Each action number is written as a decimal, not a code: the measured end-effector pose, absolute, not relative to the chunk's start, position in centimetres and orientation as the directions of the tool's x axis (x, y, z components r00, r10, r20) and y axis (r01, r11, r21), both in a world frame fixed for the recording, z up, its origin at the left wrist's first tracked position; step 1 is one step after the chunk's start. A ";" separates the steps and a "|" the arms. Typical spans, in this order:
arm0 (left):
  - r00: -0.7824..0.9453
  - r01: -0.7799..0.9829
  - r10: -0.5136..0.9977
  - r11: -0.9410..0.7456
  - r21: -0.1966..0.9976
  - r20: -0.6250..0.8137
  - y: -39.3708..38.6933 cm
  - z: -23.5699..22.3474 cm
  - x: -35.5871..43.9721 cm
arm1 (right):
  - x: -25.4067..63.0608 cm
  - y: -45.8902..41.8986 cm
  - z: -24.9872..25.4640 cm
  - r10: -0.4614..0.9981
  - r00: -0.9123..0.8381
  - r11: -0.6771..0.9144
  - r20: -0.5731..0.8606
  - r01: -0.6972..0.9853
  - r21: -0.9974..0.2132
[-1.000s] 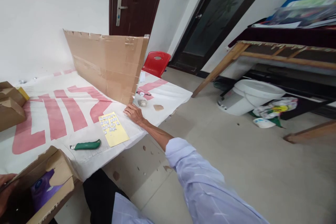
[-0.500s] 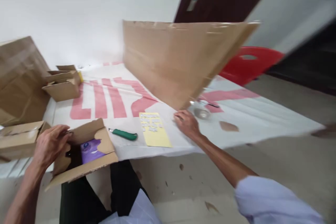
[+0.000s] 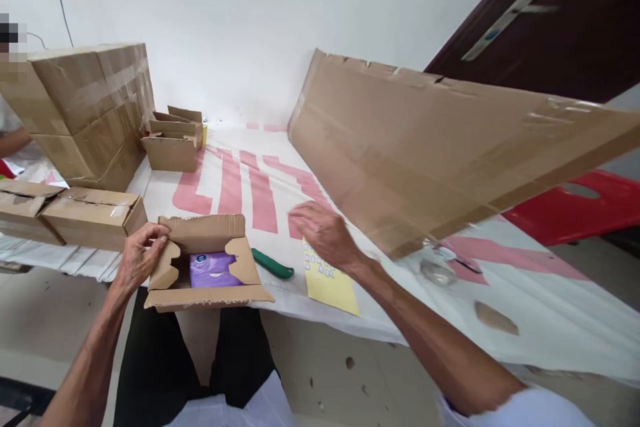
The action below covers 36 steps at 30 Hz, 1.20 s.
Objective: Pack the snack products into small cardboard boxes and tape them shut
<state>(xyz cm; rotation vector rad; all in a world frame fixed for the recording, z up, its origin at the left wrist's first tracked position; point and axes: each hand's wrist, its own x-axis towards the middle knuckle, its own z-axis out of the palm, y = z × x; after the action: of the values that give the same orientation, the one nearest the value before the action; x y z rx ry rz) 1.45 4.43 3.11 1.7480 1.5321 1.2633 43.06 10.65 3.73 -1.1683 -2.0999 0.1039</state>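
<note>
My left hand (image 3: 143,253) pinches the left flap of an open cardboard box (image 3: 204,229) at the table's front edge. Inside it lies a purple plastic pack (image 3: 215,269), partly covered by the side flaps. Over the top of a yellow sheet of small white stickers (image 3: 333,288) hovers my right hand (image 3: 327,230), its fingers drawn together. Whatever is between those fingertips is too small or hidden to make out. Between the box and the sheet lies a green utility knife (image 3: 273,263).
Large taped cartons (image 3: 95,103) are stacked at left, with smaller closed boxes (image 3: 95,213) in front. Open boxes (image 3: 173,150) stand behind. A big cardboard panel (image 3: 425,147) leans at right, near a clear dish (image 3: 437,272) and a red chair (image 3: 590,203). Another person's arm (image 3: 14,141) shows far left.
My right hand has moved left and up from beside the clear dish to above the yellow sheet. My left hand still grips the box. The view has turned left.
</note>
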 end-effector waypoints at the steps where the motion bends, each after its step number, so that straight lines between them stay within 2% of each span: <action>1: -0.059 0.481 0.956 -0.226 0.847 0.288 4.1 3.0 1.5 | 39.8 10.3 5.1 0.746 -0.440 0.654 0.501 0.628 -0.422; 3: -0.071 0.453 0.966 -0.190 0.871 0.247 3.6 2.8 1.7 | 33.9 9.3 7.3 0.675 -0.652 0.733 0.346 0.535 -0.421; 5: -0.083 0.423 0.969 -0.179 0.888 0.235 3.4 2.6 1.8 | 29.4 8.4 8.5 0.595 -0.802 0.774 0.058 0.553 -0.308; 7: -0.089 0.415 0.967 -0.183 0.891 0.239 3.5 2.4 1.8 | 26.4 7.8 8.9 0.583 -0.789 0.782 -0.196 0.610 -0.129; 9: -0.096 0.434 0.957 -0.206 0.877 0.273 3.9 2.1 1.8 | 24.9 7.6 8.6 0.609 -0.731 0.776 -0.307 0.630 0.041; 12: -0.111 0.448 0.940 -0.242 0.861 0.322 4.7 1.7 1.7 | 24.2 7.7 7.3 0.616 -0.722 0.784 -0.314 0.599 0.163; 16: -0.119 0.424 0.940 -0.244 0.872 0.321 5.3 1.3 1.8 | 24.5 8.1 5.9 0.601 -0.762 0.799 -0.242 0.571 0.186; 21: -0.110 0.439 0.931 -0.269 0.857 0.348 5.8 1.4 2.0 | 25.2 8.6 6.3 0.625 -0.740 0.779 -0.251 0.611 0.138; 27: -0.091 0.474 0.920 -0.297 0.829 0.382 6.4 1.3 2.3 | 24.9 8.8 6.5 0.584 -0.754 0.808 -0.301 0.574 0.132; 33: -0.073 0.524 0.915 -0.303 0.796 0.396 6.2 1.1 1.8 | 25.0 9.4 6.6 0.633 -0.737 0.768 -0.234 0.637 0.072; 36: -0.059 0.547 0.914 -0.306 0.780 0.400 6.4 1.1 1.6 | 26.4 10.3 7.7 0.643 -0.755 0.755 -0.127 0.653 -0.061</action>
<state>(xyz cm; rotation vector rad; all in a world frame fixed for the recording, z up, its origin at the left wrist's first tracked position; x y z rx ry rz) 1.59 6.37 1.05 1.8419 1.5567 1.3165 26.37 10.25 7.71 -1.1234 -3.0345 0.1648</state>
